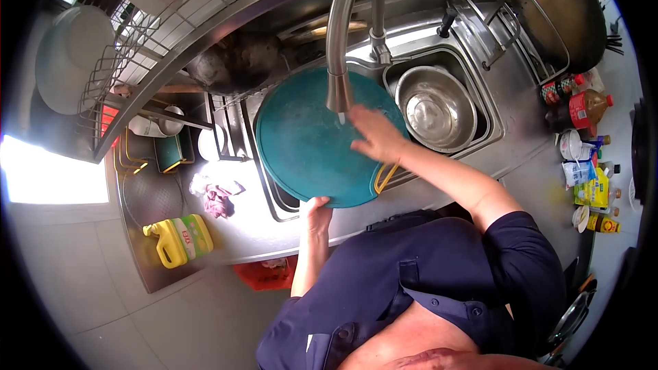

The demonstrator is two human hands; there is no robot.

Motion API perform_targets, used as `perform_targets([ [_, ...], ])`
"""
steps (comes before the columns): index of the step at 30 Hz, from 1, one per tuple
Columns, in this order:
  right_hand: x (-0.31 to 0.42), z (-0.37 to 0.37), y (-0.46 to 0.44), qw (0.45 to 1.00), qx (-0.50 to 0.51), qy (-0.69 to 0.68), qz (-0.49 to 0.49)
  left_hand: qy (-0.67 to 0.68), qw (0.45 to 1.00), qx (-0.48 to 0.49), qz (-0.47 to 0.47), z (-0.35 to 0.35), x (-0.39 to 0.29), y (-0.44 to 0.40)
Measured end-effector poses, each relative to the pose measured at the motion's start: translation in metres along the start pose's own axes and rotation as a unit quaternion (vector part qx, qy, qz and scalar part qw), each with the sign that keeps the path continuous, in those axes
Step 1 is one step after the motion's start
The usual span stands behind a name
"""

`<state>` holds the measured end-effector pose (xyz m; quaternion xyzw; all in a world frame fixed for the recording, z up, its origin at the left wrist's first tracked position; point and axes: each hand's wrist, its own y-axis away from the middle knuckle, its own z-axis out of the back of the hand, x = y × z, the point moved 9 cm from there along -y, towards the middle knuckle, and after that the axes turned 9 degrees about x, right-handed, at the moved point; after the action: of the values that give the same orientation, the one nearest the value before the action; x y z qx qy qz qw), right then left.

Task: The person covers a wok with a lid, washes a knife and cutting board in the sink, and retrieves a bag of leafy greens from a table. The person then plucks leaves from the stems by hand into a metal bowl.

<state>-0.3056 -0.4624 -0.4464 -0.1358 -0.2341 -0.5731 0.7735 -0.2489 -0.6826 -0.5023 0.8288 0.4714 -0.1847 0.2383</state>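
Here, left hand (316, 215) gripping board (301, 140), right (375, 134) spread

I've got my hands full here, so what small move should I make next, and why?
Perhaps sweep your right hand across the green board: it is spread beside the faucet spout, where water seems to be running, while your left hand holds the near edge.

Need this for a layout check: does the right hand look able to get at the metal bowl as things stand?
Probably yes: the right hand, spread over the green board, is close to the metal bowl, whose open top looks mostly uncovered.
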Motion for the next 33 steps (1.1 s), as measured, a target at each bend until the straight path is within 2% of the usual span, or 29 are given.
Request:
perform_targets([
  [2, -0.046, 0.002, 0.002, 0.994, -0.043, -0.001, -0.098, -0.008, 1.0, -0.029, 0.004, -0.017, 0.001, 0.005],
  [6, -0.017, 0.011, -0.026, 0.996, -0.048, 0.021, -0.071, 0.004, 1.0, -0.007, 0.009, -0.021, 0.005, 0.002],
  [7, 0.003, 0.019, -0.035, 0.998, -0.028, 0.013, -0.055, -0.015, 0.998, -0.05, 0.025, -0.025, 0.005, 0.003],
  [10, 0.053, 0.013, -0.052, 0.997, 0.031, -0.076, 0.003, -0.017, 1.0, 0.002, 0.014, -0.009, 0.009, -0.003],
  [12, 0.093, 0.009, -0.048, 0.986, -0.085, 0.033, 0.141, 0.006, 1.0, 0.016, 0.016, 0.003, 0.008, -0.005],
  [14, 0.107, -0.002, -0.034, 0.981, -0.048, 0.04, 0.184, 0.012, 1.0, 0.017, 0.017, 0.0, 0.008, -0.007],
  [16, 0.092, 0.002, -0.02, 0.981, -0.043, 0.022, 0.19, 0.001, 1.0, 0.004, 0.014, -0.008, 0.008, -0.003],
  [18, 0.045, 0.013, -0.013, 0.993, -0.012, 0.01, 0.118, 0.003, 1.0, 0.0, 0.001, -0.005, 0.007, 0.001],
  [20, -0.018, 0.041, -0.012, 0.998, -0.022, 0.059, -0.017, 0.016, 1.0, 0.008, 0.003, -0.008, 0.002, 0.005],
  [21, -0.041, 0.057, -0.01, 0.99, -0.054, 0.123, -0.045, 0.048, 0.998, 0.033, 0.005, -0.005, 0.002, 0.005],
  [22, -0.062, 0.073, -0.007, 0.976, -0.087, 0.185, -0.073, 0.05, 0.999, 0.013, 0.006, -0.002, 0.001, 0.006],
  [24, -0.089, 0.115, 0.007, 0.941, -0.247, 0.213, -0.086, 0.054, 0.998, -0.03, 0.01, 0.001, -0.001, 0.01],
  [25, -0.117, 0.116, 0.005, 0.953, -0.23, 0.157, -0.121, 0.083, 0.996, 0.013, -0.004, 0.016, 0.002, 0.009],
  [26, -0.144, 0.112, 0.002, 0.959, -0.213, 0.101, -0.156, 0.064, 0.998, -0.022, 0.002, 0.01, 0.001, 0.011],
  [28, -0.171, 0.104, -0.009, 0.967, -0.126, 0.091, -0.203, 0.026, 0.996, -0.088, 0.007, -0.02, -0.005, 0.009],
  [29, -0.183, 0.099, -0.014, 0.967, -0.082, 0.086, -0.225, 0.025, 0.996, -0.082, 0.002, -0.019, -0.006, 0.009],
  [32, -0.211, 0.102, -0.029, 0.978, -0.113, 0.043, -0.171, 0.029, 0.998, -0.061, -0.009, -0.007, -0.008, 0.01],
  [33, -0.216, 0.11, -0.029, 0.97, -0.151, -0.013, -0.189, 0.038, 0.998, -0.053, -0.01, -0.006, -0.011, 0.011],
])
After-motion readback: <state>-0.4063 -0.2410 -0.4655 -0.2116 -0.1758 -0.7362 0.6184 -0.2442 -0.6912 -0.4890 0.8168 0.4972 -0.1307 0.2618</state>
